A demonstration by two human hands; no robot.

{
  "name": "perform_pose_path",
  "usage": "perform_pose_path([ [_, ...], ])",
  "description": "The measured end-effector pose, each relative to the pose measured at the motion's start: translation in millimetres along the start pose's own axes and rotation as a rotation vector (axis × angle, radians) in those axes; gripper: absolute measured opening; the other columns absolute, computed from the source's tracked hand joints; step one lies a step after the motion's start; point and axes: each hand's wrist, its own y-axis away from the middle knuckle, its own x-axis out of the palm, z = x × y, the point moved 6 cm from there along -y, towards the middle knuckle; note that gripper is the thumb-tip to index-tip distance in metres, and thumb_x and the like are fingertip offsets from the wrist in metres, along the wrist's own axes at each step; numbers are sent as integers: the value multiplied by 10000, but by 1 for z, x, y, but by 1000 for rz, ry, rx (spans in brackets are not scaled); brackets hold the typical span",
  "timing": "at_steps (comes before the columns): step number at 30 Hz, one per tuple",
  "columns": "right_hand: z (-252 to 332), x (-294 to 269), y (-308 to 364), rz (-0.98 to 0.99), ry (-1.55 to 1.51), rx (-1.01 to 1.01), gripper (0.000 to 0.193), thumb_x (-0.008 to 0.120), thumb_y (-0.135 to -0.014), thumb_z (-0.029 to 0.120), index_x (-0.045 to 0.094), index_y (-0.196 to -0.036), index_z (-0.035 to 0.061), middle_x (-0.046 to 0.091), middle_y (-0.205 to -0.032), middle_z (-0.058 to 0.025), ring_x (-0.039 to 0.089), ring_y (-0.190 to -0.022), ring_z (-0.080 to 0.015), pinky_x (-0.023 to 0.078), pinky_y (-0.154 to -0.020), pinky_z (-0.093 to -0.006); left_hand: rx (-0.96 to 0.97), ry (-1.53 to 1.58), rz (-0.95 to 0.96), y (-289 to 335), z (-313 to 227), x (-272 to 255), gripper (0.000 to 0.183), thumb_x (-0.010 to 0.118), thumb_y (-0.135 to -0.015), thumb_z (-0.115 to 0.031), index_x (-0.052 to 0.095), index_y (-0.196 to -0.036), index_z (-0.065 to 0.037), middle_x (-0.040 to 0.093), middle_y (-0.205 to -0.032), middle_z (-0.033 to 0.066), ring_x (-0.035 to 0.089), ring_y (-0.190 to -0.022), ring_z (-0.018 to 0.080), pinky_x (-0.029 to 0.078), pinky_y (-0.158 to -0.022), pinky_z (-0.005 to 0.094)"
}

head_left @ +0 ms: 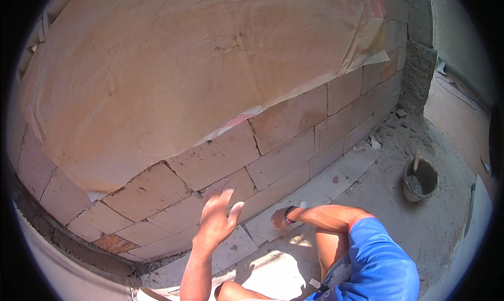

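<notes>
My left hand is raised in front of the block wall, its fingers stretched and the thumb apart. Nothing is held in it, and whether the fingertips touch the blocks I cannot tell. Lower and to the right, my right hand is curled near the foot of the wall, with a dark band on its wrist. What it holds, if anything, is hidden. Below the hands, pale boards lie along the base of the wall. A large brownish sheet covers the upper wall, its lower edge torn and uneven.
To the right stands a bucket with a wooden handle sticking out. Rubble lies by the rough concrete column. A mortar-coated ledge runs along the left.
</notes>
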Motion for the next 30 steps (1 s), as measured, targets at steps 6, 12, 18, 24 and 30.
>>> perform_pose_path([
  [6,-28,-12,30,-14,-11,96,277,585,-740,238,686,-938,74,683,-922,-154,643,-886,-320,488,-743,-441,-13,-338,-353,-81,-11,-1,742,664,-822,-172,272,-1442,-62,95,-1529,206,72,-1395,467,156,-1120,556],
  [12,-36,-23,75,-65,-27,45,258,592,-768,235,689,-902,37,682,-889,-166,643,-838,-315,484,-730,-437,-115,-527,-448,-112,7,27,802,677,-829,-188,202,-1460,-49,58,-1534,214,48,-1388,493,140,-1116,575],
  [18,-32,-26,102,-83,-96,36,286,625,-826,292,674,-889,17,672,-888,-162,633,-864,-314,479,-763,-433,-88,-558,-499,-119,15,41,844,689,-827,-206,169,-1483,-94,31,-1545,200,24,-1392,491,122,-1121,568],
  [24,-14,-36,110,-51,-98,-9,281,622,-834,286,664,-919,21,668,-928,-164,631,-921,-328,482,-795,-443,-7,-697,-539,-122,30,51,910,695,-819,-237,111,-1509,-140,-30,-1562,178,-19,-1406,471,46,-1136,543],
  [30,1,-41,116,-81,-150,-44,290,644,-793,252,666,-986,37,676,-951,-154,635,-939,-315,487,-800,-445,67,-799,-555,-120,42,53,917,675,-825,-342,94,-1515,-175,-54,-1561,183,-59,-1403,471,-9,-1128,554],
])
